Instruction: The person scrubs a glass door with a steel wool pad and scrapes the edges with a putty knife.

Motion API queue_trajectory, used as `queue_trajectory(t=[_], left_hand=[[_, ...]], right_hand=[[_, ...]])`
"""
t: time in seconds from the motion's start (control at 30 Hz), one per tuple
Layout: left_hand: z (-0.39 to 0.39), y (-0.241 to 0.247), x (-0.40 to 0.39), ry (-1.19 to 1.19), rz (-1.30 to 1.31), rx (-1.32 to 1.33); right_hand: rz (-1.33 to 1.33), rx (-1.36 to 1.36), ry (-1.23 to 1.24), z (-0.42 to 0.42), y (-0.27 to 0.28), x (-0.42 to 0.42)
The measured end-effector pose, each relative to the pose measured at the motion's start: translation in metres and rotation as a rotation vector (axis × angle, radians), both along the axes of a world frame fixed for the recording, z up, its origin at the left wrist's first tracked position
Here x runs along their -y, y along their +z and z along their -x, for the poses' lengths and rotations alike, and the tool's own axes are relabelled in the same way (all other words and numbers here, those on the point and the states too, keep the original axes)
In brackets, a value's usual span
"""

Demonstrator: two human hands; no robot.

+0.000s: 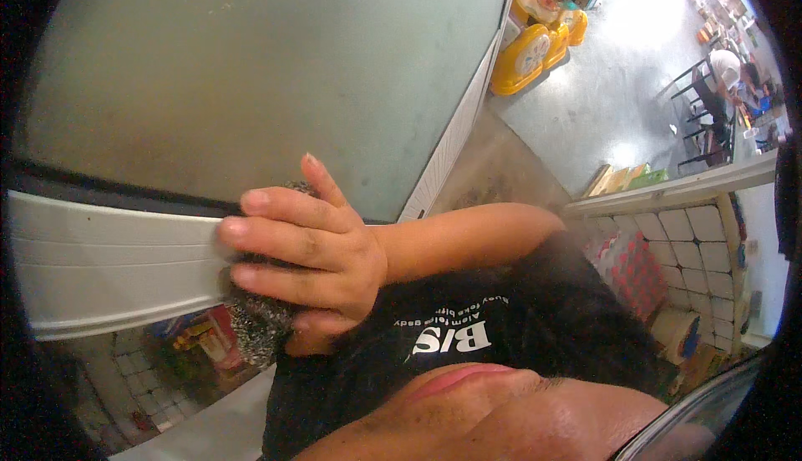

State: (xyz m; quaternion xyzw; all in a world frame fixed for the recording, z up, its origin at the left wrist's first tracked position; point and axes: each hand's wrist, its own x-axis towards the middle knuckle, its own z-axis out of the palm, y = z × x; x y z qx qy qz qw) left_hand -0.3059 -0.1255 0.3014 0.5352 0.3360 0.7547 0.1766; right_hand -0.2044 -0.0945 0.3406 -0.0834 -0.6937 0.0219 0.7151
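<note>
My right hand (313, 257) reaches in from the right, back of the hand towards me, over a grey steel wool scouring pad (260, 332). The pad shows below the fingers and a little above them; the little finger sticks up off it. The fingertips lie at the white frame rail (113, 254) of a door or panel, beside its dark gasket edge. Above the rail spreads a large frosted, greenish glass pane (282, 78) with brownish smears. My left hand is out of view.
Yellow and teal kiddie ride (529, 53) stands beyond the panel's white edge. A person (723, 72) sits by black chairs (702, 122) at far right. White tiled wall (695, 235) and a red-and-grey patterned bag (630, 270) are at right. Colourful items (210, 342) lie below the rail.
</note>
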Motion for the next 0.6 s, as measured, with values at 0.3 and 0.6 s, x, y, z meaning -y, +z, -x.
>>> queue_trajectory(t=[0.3,0.6], left_hand=[[-0.002,0.0,0.011,-0.051,0.045,0.025],[-0.003,-0.004,0.014,0.059,0.024,0.073]], right_hand=[[-0.021,0.212,-0.398,-0.042,0.012,-0.046],[0.349,-0.409,-0.665,-0.178,0.123,-0.19]])
